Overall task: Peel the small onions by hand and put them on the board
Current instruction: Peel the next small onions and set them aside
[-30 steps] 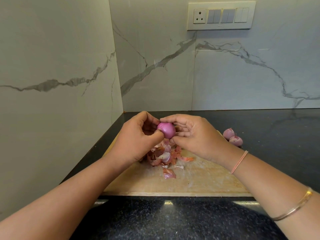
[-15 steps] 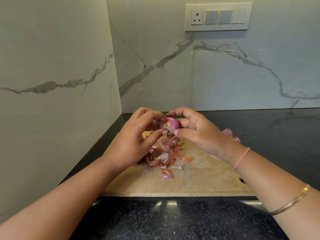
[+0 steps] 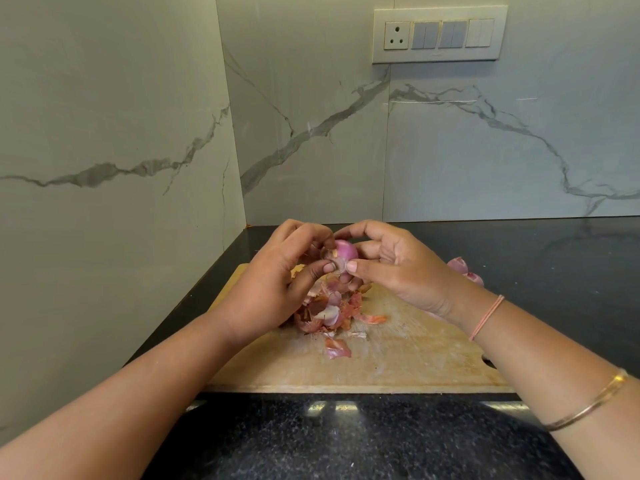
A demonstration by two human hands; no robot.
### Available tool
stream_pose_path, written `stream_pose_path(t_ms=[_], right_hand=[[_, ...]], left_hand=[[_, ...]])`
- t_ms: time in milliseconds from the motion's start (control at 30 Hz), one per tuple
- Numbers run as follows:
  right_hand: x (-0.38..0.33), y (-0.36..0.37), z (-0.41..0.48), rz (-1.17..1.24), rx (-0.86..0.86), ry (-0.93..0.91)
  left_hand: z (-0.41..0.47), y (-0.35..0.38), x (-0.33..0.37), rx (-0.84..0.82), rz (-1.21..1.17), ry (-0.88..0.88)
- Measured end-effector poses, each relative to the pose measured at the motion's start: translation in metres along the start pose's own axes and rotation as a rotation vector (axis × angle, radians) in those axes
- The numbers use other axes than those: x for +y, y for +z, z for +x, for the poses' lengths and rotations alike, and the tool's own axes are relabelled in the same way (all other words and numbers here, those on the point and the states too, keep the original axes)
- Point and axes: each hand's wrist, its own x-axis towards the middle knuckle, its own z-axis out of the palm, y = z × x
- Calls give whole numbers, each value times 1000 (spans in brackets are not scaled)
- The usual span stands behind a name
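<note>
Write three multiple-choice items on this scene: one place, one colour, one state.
1. The pile of dry pink onion skins lies: A) on the pale wooden cutting board; B) in a bowl; C) on the floor.
2. The speckled stone counter is: A) white; B) black; C) red.
3. The small purple onion is: A) sliced; B) lying on the board; C) held in both hands.
1A, skins rest on wood; 2B, dark surface surrounds the board; 3C, left hand and right hand grip it above the board.
</note>
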Motion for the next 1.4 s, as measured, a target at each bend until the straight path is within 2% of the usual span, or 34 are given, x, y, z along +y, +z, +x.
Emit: stream_pose_path(t_ms=[167,300,400,733,1067,1300,1400], right_hand=[[0,-1,-1,11,-2,-9],[1,-1,0,-25,-10,-12],[1,-1,0,-43,-17,-5],[3,1,1,-141,19,-21],[4,6,1,-206,56,-30],[5,6,1,-218,30,-33],[7,4,3,-168,23,-22]], left_hand=[[1,0,1,11,-44,-33],[0,-1,3,26,-222,-201],[-1,-2,3,84,-213,-237],[0,-5,11,76,40,-195],[0,-1,12,74,339,13],[0,-3,11,71,343,12],[0,-5,8,89,250,-40]])
